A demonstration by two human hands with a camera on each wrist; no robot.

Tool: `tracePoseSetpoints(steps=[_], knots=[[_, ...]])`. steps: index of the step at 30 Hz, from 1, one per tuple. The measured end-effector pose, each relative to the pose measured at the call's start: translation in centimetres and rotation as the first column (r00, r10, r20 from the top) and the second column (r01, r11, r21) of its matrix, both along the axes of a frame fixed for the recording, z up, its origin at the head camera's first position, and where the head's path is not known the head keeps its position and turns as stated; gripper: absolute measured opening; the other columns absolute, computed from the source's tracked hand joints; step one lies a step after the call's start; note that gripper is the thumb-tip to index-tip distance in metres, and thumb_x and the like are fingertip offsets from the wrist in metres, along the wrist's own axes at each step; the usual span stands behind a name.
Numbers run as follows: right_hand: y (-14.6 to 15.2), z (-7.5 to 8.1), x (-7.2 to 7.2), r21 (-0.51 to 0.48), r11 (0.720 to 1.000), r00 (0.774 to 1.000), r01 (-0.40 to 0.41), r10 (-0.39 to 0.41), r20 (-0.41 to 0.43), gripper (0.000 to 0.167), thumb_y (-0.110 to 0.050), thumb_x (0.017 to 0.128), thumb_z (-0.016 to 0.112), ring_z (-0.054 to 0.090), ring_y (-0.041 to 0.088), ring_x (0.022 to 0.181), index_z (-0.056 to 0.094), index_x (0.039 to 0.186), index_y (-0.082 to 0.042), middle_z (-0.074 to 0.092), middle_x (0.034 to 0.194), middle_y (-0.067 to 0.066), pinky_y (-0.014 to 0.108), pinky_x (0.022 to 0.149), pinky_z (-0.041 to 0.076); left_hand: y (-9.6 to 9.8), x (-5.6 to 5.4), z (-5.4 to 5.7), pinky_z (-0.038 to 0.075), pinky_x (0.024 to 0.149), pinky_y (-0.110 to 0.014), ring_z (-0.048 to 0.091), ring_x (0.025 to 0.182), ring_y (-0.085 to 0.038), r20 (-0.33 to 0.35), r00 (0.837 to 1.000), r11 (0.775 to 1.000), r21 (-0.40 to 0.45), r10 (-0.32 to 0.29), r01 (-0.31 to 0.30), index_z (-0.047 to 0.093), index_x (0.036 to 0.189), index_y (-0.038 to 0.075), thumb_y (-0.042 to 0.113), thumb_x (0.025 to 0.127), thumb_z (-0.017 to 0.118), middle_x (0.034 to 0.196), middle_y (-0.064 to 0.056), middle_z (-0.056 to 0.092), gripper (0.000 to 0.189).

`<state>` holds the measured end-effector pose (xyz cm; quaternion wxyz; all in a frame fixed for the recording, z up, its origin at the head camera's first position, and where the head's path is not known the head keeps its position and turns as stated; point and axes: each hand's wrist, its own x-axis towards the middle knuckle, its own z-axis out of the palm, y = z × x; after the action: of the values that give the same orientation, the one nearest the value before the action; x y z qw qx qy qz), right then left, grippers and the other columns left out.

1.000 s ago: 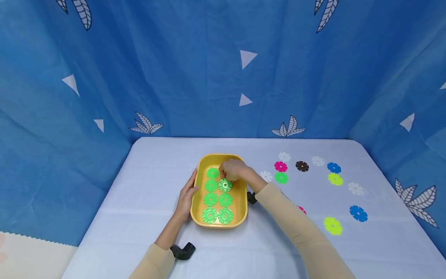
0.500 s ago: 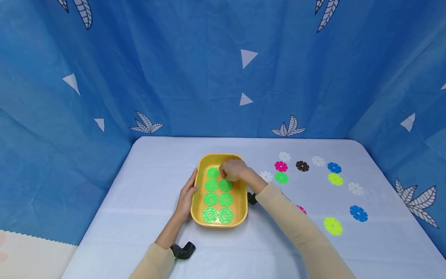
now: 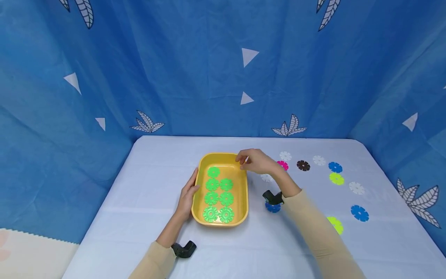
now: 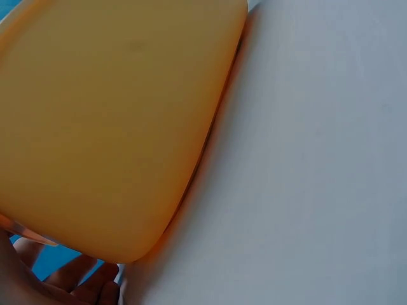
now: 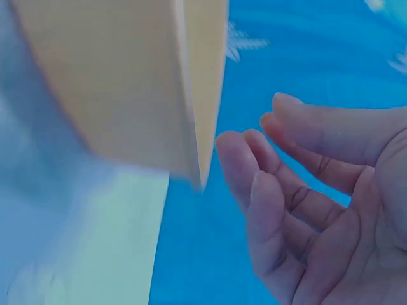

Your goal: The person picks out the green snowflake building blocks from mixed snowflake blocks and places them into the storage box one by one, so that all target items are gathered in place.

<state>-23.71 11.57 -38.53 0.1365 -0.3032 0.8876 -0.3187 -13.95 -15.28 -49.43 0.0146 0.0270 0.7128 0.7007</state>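
A yellow plastic tray (image 3: pixel 240 201) stands on the white table, with several green flower-shaped discs (image 3: pixel 226 198) lying flat in two columns inside. My left hand (image 3: pixel 186 197) grips its left side, thumb at the rim and fingers along the outer wall. The left wrist view shows mostly the tray's outside (image 4: pixel 114 127), with part of the fingers (image 4: pixel 76 279) at the lower left. Over the tray's far right corner hovers my right hand (image 3: pixel 258 161), holding nothing. In the right wrist view its loosely bent fingers (image 5: pixel 264 216) are apart from the tray wall.
Flower discs lie scattered to the right: a brown one (image 3: pixel 303 165), white (image 3: pixel 356 188), blue (image 3: pixel 359 213) and yellow-green (image 3: pixel 336 178) ones. Another blue disc (image 3: pixel 273 208) sits below the right wrist; the right hand and arm partly cover others. A blue curtain (image 3: pixel 209 77) hangs behind the table.
My right hand has let go of a green disc in the tray's right column and moved up and right, out over the rim. The left hand keeps its grip on the tray.
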Motion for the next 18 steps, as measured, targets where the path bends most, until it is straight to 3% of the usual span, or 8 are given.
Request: tracePoseSetpoints(steps=[3, 7, 11, 18], knots=[[2.8, -0.1, 0.4, -0.051, 0.993, 0.991, 0.110, -0.106, 0.080, 0.025, -0.009, 0.091, 0.066, 0.061, 0.023, 0.084, 0.065, 0.116, -0.002, 0.066, 0.101, 0.012, 0.033, 0.076, 0.059, 0.1, -0.1, -0.1, 0.009, 0.124, -0.037, 0.006, 0.153, -0.015, -0.005, 1.000, 1.000, -0.004, -0.001, 0.001, 0.020, 0.158, 0.021, 0.012, 0.103, 0.034, 0.165, 0.004, 0.012, 0.057], [6.1, -0.4, 0.8, -0.092, 0.966, 0.961, 0.243, -0.227, 0.157, 0.029, -0.013, 0.092, 0.066, 0.061, 0.027, 0.087, 0.064, 0.119, -0.004, 0.064, 0.105, 0.013, 0.038, 0.078, 0.059, -0.1, -0.1, -0.1, 0.008, 0.124, -0.040, 0.006, 0.153, -0.017, -0.008, 1.000, 1.000, -0.007, 0.004, -0.004, 0.019, 0.158, 0.019, 0.012, 0.103, 0.033, 0.165, 0.002, 0.012, 0.057], [9.0, -0.8, 0.9, -0.127, 0.933, 0.933, 0.336, -0.311, 0.183, 0.036, -0.015, 0.092, 0.066, 0.062, 0.031, 0.093, 0.060, 0.125, -0.002, 0.062, 0.111, 0.017, 0.042, 0.081, 0.058, -0.2, 0.0, -0.1, 0.008, 0.124, -0.038, 0.006, 0.153, -0.015, -0.002, 1.000, 1.000, -0.010, 0.003, -0.003, 0.019, 0.158, 0.019, 0.011, 0.103, 0.033, 0.165, 0.002, 0.012, 0.057], [12.4, -1.9, 1.3, -0.079, 0.853, 0.841, 0.516, -0.488, 0.234, 0.051, -0.020, 0.091, 0.066, 0.056, 0.032, 0.107, 0.050, 0.136, -0.001, 0.055, 0.126, 0.022, 0.034, 0.082, 0.056, -0.2, -0.1, -0.3, 0.008, 0.123, -0.036, 0.006, 0.153, -0.014, -0.016, 1.000, 1.000, -0.008, -0.009, 0.009, 0.019, 0.158, 0.020, 0.013, 0.104, 0.033, 0.165, 0.004, 0.012, 0.056]])
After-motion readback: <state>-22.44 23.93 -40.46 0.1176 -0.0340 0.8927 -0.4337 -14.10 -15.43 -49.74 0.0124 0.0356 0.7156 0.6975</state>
